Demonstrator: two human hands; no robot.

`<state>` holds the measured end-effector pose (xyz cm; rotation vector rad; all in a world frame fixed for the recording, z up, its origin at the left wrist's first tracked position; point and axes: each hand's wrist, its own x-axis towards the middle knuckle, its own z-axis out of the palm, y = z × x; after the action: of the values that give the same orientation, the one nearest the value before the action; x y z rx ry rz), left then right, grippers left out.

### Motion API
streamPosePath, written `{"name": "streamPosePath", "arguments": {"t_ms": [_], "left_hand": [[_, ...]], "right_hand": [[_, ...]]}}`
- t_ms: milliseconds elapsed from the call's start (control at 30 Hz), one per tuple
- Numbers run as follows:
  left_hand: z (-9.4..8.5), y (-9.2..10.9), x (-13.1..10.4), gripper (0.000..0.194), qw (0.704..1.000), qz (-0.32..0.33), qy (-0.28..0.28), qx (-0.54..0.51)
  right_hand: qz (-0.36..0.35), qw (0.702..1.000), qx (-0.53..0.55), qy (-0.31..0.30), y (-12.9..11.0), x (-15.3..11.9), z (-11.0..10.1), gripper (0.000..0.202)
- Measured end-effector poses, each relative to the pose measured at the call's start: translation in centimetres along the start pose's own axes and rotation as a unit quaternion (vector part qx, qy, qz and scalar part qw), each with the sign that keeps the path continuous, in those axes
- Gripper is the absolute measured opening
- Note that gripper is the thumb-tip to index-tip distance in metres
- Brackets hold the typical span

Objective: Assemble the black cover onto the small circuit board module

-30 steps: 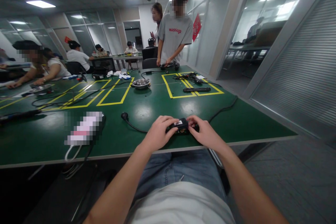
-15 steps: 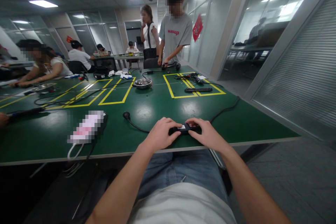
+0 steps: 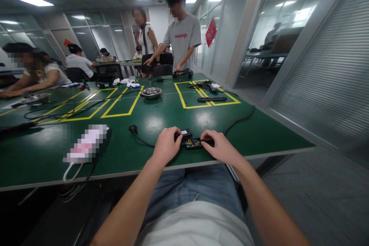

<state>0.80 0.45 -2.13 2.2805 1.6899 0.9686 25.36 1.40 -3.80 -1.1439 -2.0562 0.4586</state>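
Note:
On the green table close to me lies a black power adapter, its casing apart and its circuit board (image 3: 193, 145) showing coils and small parts. My left hand (image 3: 167, 144) pinches the black cover (image 3: 186, 133), which carries a white label, just behind the board. The fingers of my right hand (image 3: 219, 146) close on the adapter's right end, partly hiding it. A cord runs left from the adapter to a black plug (image 3: 133, 128). From the right end another black cord (image 3: 240, 120) trails away across the table.
A phone in a pink-white case (image 3: 88, 144) lies left of my hands. Farther back are a steel bowl (image 3: 152, 92), yellow tape outlines (image 3: 184, 107) and a long black bar-shaped part (image 3: 212, 99). A person in a grey shirt (image 3: 184, 34) stands across the green table (image 3: 273, 140).
The labelled cover has come off the adapter and moved back in my left hand, baring the circuit board. The standing person's arm now reaches out leftward. My view has shifted slightly.

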Motion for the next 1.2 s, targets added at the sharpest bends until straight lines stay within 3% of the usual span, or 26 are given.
{"name": "streamPosePath", "arguments": {"t_ms": [167,300,367,633,833,933,1067,1200], "left_hand": [[-1.1,0.6,-0.6,0.01,0.997,0.059,0.038,-0.014],[-1.7,1.1,-1.2,0.004,0.996,0.074,-0.057,0.014],[-1.7,1.1,-1.2,0.006,0.995,0.069,-0.072,0.013],[-2.0,0.6,-1.1,0.021,0.995,0.091,-0.047,-0.017],[-1.9,0.7,-1.1,0.011,0.997,0.068,-0.048,0.007],[-1.7,0.7,-0.9,0.017,0.996,0.083,-0.031,0.014],[-0.9,0.3,-0.1,0.031,0.999,0.032,0.004,0.018],[-0.4,0.0,0.7,0.029,0.998,-0.041,-0.035,0.025]], "right_hand": [[0.016,1.0,0.012,-0.008,-0.5,0.0,0.0,0.003],[0.017,1.0,0.008,0.004,-0.8,0.0,0.2,0.003],[0.014,1.0,0.009,0.013,-0.9,0.1,0.3,0.002],[0.019,0.996,0.087,0.026,-1.3,0.2,-0.1,0.009],[0.016,0.999,0.02,0.021,-0.9,0.4,0.1,0.013],[0.02,0.999,-0.031,0.028,-0.7,0.4,0.3,0.012],[0.021,0.999,-0.044,0.019,-0.6,0.5,0.3,0.013],[0.02,0.999,-0.036,0.013,-0.6,0.5,0.2,0.013]]}}
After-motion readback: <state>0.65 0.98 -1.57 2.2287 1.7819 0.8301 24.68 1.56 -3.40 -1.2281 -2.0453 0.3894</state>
